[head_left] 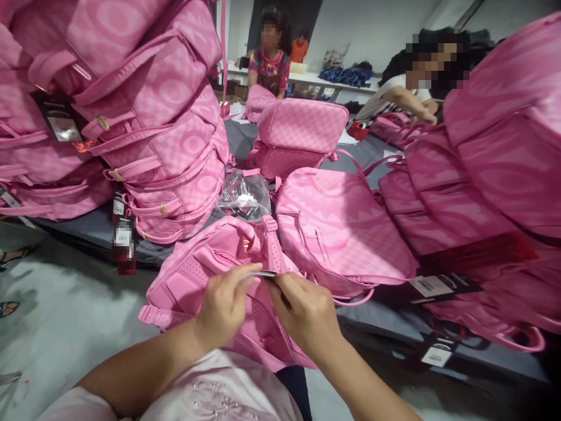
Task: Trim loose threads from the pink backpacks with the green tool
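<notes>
Over a pink backpack (175, 289), my left hand (222, 304) and my right hand (307, 310) meet with fingers pinched. Between them is a thin dark tag (264, 273), seen almost edge-on, so its face is hidden. The backpack lies beneath both hands, its padded straps and perforated back panel facing up, against my lap and the table edge. Just right of it another pink backpack (337, 216) lies flat on the table, touching it. A clear plastic bag (245, 196) with small dark and white items inside sits behind the hands.
Tall stacks of pink backpacks (153, 146) rise at left and right (495, 152), with hang tags (59, 120) dangling. One more backpack (302, 131) stands mid-table. Across the table are a person (269, 64) and another in a white top (394, 96).
</notes>
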Motion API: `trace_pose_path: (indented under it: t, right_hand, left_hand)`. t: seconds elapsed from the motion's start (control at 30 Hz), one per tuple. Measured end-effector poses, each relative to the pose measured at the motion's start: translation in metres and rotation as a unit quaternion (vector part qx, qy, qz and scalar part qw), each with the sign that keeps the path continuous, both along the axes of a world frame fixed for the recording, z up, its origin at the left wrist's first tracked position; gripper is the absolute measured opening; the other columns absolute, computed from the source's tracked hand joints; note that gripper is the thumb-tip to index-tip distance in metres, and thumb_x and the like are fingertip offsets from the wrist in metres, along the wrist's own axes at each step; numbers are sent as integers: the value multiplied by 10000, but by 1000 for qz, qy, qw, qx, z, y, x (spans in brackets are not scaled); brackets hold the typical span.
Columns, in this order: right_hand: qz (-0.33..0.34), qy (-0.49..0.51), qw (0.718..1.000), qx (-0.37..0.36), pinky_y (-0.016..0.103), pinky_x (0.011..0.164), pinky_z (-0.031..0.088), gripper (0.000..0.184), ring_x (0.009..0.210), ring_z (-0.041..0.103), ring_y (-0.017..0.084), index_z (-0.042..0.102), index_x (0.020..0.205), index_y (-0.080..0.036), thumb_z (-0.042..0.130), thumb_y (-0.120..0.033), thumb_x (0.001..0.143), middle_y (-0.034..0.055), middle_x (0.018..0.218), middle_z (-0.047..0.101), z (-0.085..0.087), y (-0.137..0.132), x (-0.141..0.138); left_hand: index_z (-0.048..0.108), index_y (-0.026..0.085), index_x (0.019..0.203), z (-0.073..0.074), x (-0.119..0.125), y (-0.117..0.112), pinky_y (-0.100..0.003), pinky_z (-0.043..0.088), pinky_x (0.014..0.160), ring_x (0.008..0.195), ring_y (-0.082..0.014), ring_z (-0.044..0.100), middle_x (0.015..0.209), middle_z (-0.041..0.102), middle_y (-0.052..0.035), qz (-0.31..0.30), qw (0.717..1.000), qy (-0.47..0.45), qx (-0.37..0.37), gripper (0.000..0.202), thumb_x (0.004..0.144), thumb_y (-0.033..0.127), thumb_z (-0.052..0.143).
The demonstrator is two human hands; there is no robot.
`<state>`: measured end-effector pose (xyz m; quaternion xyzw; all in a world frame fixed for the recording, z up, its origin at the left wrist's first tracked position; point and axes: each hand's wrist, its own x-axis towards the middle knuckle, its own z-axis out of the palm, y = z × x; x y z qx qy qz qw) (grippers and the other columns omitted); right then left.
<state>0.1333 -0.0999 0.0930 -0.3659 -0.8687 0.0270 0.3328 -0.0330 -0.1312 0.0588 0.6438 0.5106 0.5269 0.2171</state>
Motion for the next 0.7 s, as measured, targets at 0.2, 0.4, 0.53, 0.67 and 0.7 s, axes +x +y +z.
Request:
trace_pose_path:
  t: [0.2,0.4,0.53,0.67,0.7]
  right_hand:
    - [124,157,853,-482,225,450,304,435,436,417,101,513,641,-209,585,-527,929,-33,511,492,11,17,14]
    - [217,144,734,-627,216,496,391,416,530,526,118,625,730,-182,728,-572,831,-5,608,599,36,25,22]
    - [123,161,853,-481,235,583,420,310,626,557,138,668,758,-181,636,-432,936,24,684,655,31,26,13]
    - [197,191,759,-591,226,524,392,339,537,553,126,677,786,-172,639,-473,936,21,609,648,23,22,8]
    - [224,196,721,-626,221,504,390,348,510,553,122,686,813,-168,651,-495,925,23,605,653,23,22,9]
  left_hand:
    - [576,170,883,4,-16,10,-195,480,458,489,-89,570,688,596,24,-152,922,-283,-219,414,895,579,642]
    - [555,173,818,18,-23,8,-197,449,433,469,-95,560,653,572,18,-261,877,-313,-254,526,802,677,704]
    - [598,160,890,9,-25,11,-194,396,516,537,-72,507,673,528,22,-141,951,-216,-171,497,929,653,550]
    - [544,176,783,1,-10,11,-207,338,507,551,-81,429,640,470,21,-90,944,-299,-104,585,917,740,467]
    - [531,182,774,1,-5,12,-208,324,480,521,-81,415,618,458,26,-120,928,-335,-112,617,893,782,453]
